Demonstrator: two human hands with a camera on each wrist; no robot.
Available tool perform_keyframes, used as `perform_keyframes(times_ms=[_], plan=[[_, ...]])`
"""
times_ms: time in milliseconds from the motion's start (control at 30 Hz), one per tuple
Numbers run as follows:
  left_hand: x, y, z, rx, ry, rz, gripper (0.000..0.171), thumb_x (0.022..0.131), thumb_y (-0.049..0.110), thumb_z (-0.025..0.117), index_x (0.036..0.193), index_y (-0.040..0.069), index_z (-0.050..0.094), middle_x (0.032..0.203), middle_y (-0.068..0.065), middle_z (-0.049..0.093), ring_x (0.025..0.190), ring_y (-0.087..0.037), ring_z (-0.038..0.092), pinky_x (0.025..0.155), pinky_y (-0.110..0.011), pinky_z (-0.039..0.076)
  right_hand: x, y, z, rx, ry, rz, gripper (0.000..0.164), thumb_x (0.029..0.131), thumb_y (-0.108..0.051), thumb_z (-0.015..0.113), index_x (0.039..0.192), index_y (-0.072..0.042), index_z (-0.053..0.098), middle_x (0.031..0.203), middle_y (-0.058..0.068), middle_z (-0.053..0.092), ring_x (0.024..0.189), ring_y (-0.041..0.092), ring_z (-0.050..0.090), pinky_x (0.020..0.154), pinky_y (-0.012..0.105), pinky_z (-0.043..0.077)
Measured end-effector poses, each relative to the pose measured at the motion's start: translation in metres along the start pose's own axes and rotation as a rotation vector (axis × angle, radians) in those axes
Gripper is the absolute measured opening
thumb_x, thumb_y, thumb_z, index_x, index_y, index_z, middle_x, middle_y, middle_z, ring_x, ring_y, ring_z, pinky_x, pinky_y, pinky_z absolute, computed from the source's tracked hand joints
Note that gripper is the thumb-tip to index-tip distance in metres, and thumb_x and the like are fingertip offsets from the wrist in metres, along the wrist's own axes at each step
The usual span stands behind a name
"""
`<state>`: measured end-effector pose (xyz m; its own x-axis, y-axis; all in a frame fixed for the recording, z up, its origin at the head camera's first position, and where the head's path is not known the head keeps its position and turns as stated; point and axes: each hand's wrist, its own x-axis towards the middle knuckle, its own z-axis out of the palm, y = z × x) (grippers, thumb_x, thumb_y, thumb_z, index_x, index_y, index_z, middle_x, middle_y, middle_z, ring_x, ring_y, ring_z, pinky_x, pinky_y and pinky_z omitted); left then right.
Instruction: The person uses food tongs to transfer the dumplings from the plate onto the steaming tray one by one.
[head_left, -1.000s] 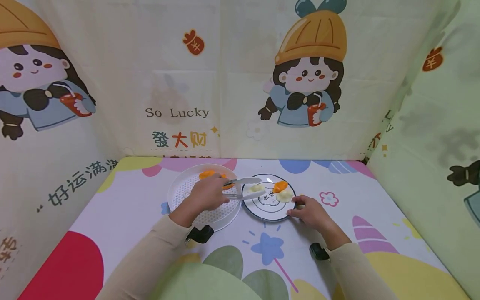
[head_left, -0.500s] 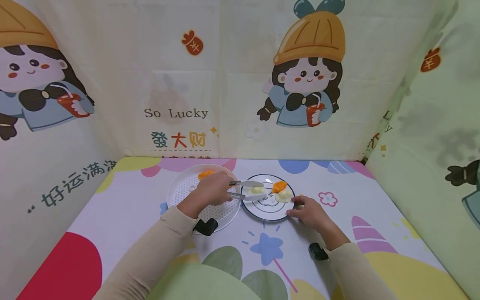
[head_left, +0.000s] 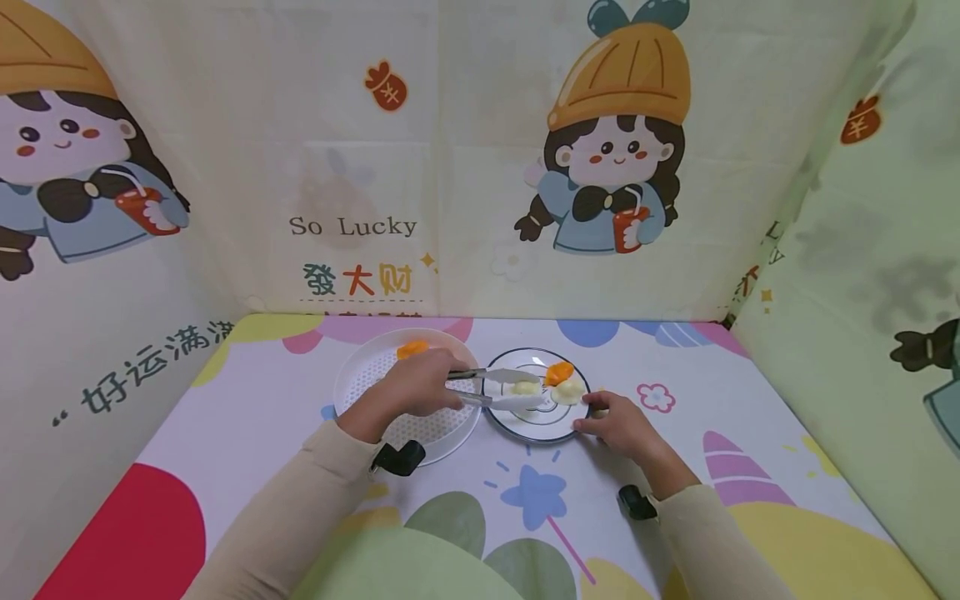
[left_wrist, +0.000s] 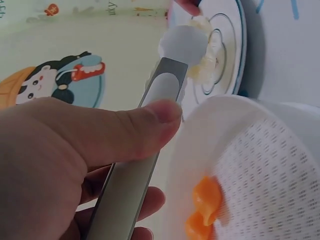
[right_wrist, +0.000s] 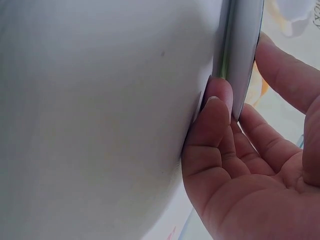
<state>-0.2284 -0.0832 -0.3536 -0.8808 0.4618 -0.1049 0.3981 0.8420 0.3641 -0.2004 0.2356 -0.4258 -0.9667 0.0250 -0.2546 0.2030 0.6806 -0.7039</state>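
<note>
My left hand (head_left: 420, 383) grips metal tongs (left_wrist: 127, 192) with pale rounded tips, thumb along one arm. The tips reach over a white plate (head_left: 517, 425) with a dark blue rim. Between them in the head view shows a pale yellow dumpling-shaped piece (head_left: 525, 388). An orange piece (head_left: 558, 372) and another pale yellow piece (head_left: 567, 392) lie together on the plate's right half. My right hand (head_left: 618, 425) pinches the plate's right rim, thumb on top and fingers underneath in the right wrist view.
Left of the plate stands a round white perforated steamer tray (head_left: 360, 400), partly covered by my left hand and forearm. Orange dumpling-shaped pieces (left_wrist: 206, 200) lie in it near its wall. A printed cloth (head_left: 450, 467) covers the table, and printed curtains (head_left: 480, 167) enclose the sides and back.
The tongs have shifted right over the plate, and the pale yellow piece between their tips has moved right with them. The right hand keeps its hold on the rim.
</note>
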Motion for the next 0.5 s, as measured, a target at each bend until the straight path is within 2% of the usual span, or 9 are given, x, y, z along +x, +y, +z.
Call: perform_keyframes(times_ms=[200, 300, 433, 500], plan=[[-0.018, -0.005, -0.016, 0.029, 0.072, 0.005, 0.048, 0.082, 0.026, 0.084, 0.128, 0.022, 0.07, 0.127, -0.003, 0.061, 0.104, -0.022, 0.054, 0.083, -0.041, 0.051, 0.0, 0.0, 0.001, 0.001, 0.002, 0.005, 0.055, 0.087, -0.023, 0.079, 0.133, -0.002, 0.058, 0.124, 0.02, 0.058, 0.097, 0.028, 0.057, 0.082, 0.037, 0.055], [-0.027, -0.011, -0.024, 0.041, 0.097, -0.006, 0.054, 0.083, 0.027, 0.083, 0.133, 0.018, 0.067, 0.138, -0.007, 0.057, 0.119, -0.027, 0.052, 0.092, -0.048, 0.05, 0.0, 0.0, 0.001, -0.002, 0.007, 0.002, 0.054, 0.088, -0.022, 0.078, 0.133, -0.001, 0.058, 0.125, 0.02, 0.058, 0.097, 0.028, 0.057, 0.082, 0.037, 0.055], [-0.04, -0.021, -0.034, 0.052, 0.106, -0.027, 0.06, 0.085, 0.029, 0.08, 0.14, 0.011, 0.061, 0.143, -0.011, 0.054, 0.126, -0.032, 0.051, 0.097, -0.052, 0.047, 0.001, 0.0, 0.002, -0.006, 0.011, 0.001, 0.054, 0.088, -0.021, 0.078, 0.134, -0.001, 0.057, 0.125, 0.02, 0.058, 0.096, 0.028, 0.058, 0.081, 0.037, 0.055], [-0.045, -0.027, -0.038, 0.052, 0.11, -0.04, 0.06, 0.086, 0.029, 0.079, 0.14, 0.01, 0.06, 0.14, -0.013, 0.055, 0.12, -0.032, 0.053, 0.094, -0.051, 0.049, 0.0, 0.001, 0.002, -0.003, 0.013, 0.006, 0.054, 0.088, -0.021, 0.078, 0.134, -0.002, 0.057, 0.125, 0.019, 0.059, 0.096, 0.027, 0.058, 0.082, 0.036, 0.055]])
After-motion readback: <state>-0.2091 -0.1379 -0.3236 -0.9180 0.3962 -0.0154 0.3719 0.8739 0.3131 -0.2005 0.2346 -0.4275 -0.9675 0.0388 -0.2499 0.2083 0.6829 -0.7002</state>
